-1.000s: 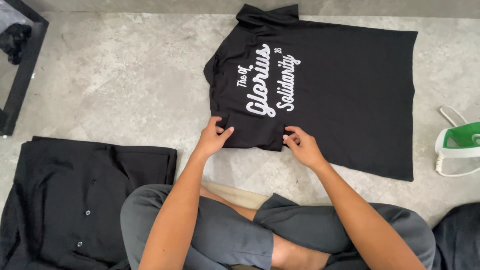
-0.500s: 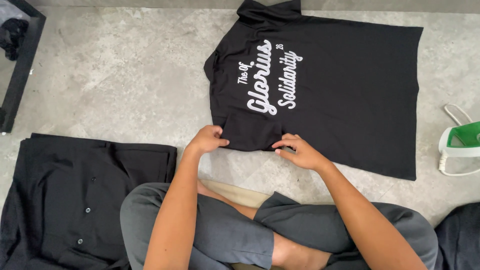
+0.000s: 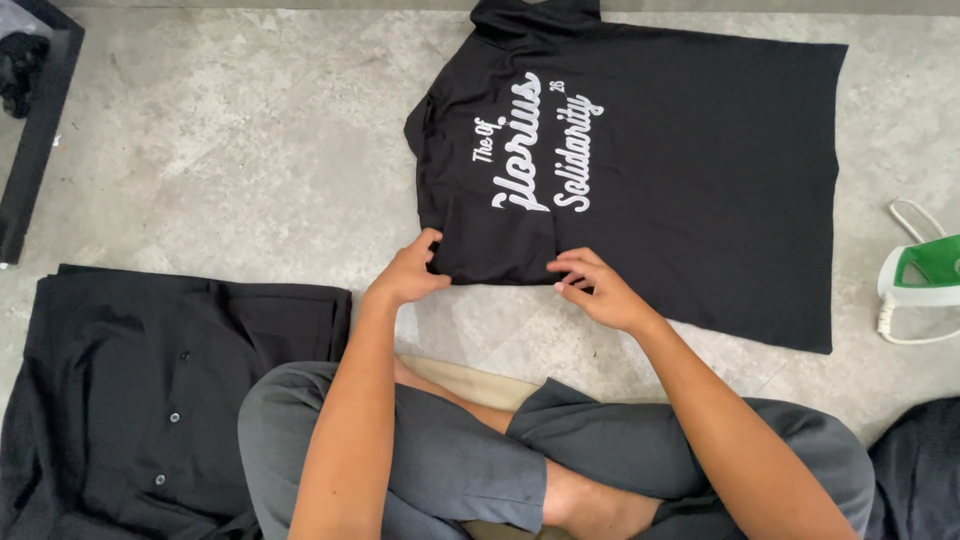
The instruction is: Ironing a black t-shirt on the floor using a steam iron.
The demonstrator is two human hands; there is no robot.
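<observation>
1. Sitting cross-legged on the grey concrete floor (image 3: 220, 130), you have a black short-sleeved T-shirt with white script lettering (image 3: 690, 170) spread flat in front of your knees, collar toward the top left of the view and hem toward the right.
2. Your left hand (image 3: 408, 272) grips the near edge of the T-shirt at its sleeve end, fingers curled over the cloth and thumb underneath, so it is pinched on the fabric.
3. Your right hand (image 3: 598, 290) rests on the same near edge just to the right, fingers bent and pressing on the cloth; whether it pinches the fabric or only presses it, you cannot tell from this view.
4. Between your two hands the near edge is turned up over the shirt, and part of the lettering is covered by the fold.
5. A folded black button-front garment (image 3: 130, 390) lies on the floor by your left knee, well apart from the T-shirt.
6. A green and white clothes iron (image 3: 925, 275) stands on the floor to the right, near the hem.
7. A dark frame (image 3: 35, 150) runs along the far left edge.
</observation>
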